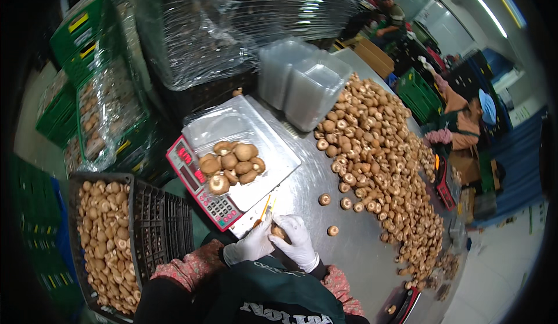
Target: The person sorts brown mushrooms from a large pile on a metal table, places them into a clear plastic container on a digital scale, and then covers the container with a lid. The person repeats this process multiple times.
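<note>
Both my hands wear white gloves and meet in front of my apron. A brown mushroom (280, 232) sits in the fingers of my right hand (298, 241). Close against it is my left hand (252, 243); its finger grip is partly hidden. A thin orange-yellow object (265, 207) lies just beyond the left fingertips, and I cannot tell whether that hand touches it. Past my hands, a clear plastic tray (218, 125) holding several mushrooms (229, 161) rests on the metal plate of a red digital scale (183, 184) with lit digits.
A large heap of mushrooms (375, 136) covers the steel table's (305, 193) right side, with a few loose ones nearer me. Stacked clear trays (311, 93) stand behind the scale. On the left is a black crate (163, 219) of mushrooms. Two other people work farther off.
</note>
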`<state>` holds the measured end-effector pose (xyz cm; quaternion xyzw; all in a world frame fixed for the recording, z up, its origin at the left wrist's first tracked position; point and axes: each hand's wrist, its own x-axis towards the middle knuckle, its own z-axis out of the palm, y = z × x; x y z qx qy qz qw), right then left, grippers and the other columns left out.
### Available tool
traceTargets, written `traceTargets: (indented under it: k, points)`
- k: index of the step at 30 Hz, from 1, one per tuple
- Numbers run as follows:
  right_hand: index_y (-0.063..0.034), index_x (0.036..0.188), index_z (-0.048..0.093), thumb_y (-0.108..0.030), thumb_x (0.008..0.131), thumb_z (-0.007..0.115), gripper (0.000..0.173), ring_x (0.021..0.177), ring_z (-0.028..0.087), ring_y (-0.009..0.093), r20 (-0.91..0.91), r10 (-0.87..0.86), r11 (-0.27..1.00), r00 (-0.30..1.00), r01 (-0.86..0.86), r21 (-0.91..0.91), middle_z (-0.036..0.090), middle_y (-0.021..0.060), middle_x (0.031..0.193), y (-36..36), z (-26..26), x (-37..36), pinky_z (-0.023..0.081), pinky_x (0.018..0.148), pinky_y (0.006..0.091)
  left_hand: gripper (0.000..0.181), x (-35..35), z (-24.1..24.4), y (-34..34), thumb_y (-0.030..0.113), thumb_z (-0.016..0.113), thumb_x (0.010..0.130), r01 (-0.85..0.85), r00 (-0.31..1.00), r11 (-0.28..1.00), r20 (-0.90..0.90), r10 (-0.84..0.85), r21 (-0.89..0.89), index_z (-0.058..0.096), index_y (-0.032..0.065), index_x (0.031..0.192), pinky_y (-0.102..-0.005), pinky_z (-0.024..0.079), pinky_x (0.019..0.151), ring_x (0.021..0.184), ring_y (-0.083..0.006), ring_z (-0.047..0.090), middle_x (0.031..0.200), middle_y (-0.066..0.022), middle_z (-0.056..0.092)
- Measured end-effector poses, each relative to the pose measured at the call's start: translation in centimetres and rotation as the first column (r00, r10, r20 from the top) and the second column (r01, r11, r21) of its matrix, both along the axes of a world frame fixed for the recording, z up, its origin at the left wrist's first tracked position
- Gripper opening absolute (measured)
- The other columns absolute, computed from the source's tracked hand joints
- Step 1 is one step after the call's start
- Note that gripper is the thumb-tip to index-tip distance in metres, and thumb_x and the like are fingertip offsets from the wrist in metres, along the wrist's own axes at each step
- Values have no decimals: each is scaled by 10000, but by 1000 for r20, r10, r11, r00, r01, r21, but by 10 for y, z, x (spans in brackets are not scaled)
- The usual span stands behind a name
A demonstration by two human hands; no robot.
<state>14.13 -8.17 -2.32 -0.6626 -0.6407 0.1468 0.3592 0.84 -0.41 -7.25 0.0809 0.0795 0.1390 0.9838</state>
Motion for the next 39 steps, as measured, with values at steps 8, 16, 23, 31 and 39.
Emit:
traceTargets:
  k: [8, 16, 23, 31, 39]
  points:
    - [-14, 1025, 694, -61, 960, 609, 118, 754, 577, 60, -580, -705, 679, 409, 627, -383, 638, -7, 850, -159, -47, 25, 468, 676, 218, 479, 40, 8, -6, 311, 385, 1071, 763, 642, 376, -544, -541, 526, 486, -13, 1409, -311, 449, 973, 1099, -185, 553, 1223, -114, 587]
    - [-11, 835, 600, -63, 885, 656, 92, 712, 472, 92, -111, -990, 122, 86, 917, -380, 558, 34, 729, -390, -93, -81, 437, 673, 258, 242, 106, -56, -7, 202, 524, 1004, 441, 834, 585, -552, 13, 681, 641, 16, 1107, -273, 486, 763, 808, -139, 574, 933, -24, 624]
    - [27, 980, 672, -36, 904, 630, 107, 930, 627, 237, 72, -992, -116, -103, 972, -206, 677, 127, 970, -443, -112, -93, 492, 885, 345, 296, 203, -65, -2, 126, 633, 882, 327, 759, -416, 26, 651, 848, 635, 61, 1171, -441, 474, 933, 1082, -362, 556, 1158, -178, 596]
    - [17, 997, 691, -27, 931, 601, 120, 925, 646, 199, -273, -933, 273, 236, 956, -109, 691, 94, 953, -243, -58, 63, 502, 859, 300, 356, 202, -75, 6, 152, 683, 876, 297, 855, -188, -173, 490, 936, 620, 80, 1219, -412, 500, 907, 999, -363, 613, 1014, -182, 611]
    - [-68, 1351, 570, -201, 859, 737, 536, 1173, 600, 293, 2, -764, 644, 645, 763, -47, 525, 134, 1372, -74, -83, 187, 502, 968, 338, 339, 145, -59, -19, 150, 587, 997, 335, 832, 666, -541, 122, 666, 539, -8, 1292, -267, 515, 774, 904, -141, 615, 1029, -59, 595]
